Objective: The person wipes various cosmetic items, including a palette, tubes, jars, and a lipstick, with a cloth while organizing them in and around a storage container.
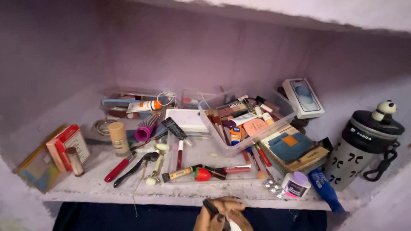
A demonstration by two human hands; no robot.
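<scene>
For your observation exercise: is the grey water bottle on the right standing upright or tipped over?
Upright: the grey water bottle stands on its base on the shelf, black lid on top.

A white phone box (303,97) with a blue picture leans at two o'clock on the shelf. A red and cream carton (68,144) stands at nine o'clock, and a white jar with a purple label (295,185) sits at five o'clock.

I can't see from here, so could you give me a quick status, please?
Hands together at bottom edge, gripping a small dark item. Below the cluttered shelf. Nothing between.
</scene>
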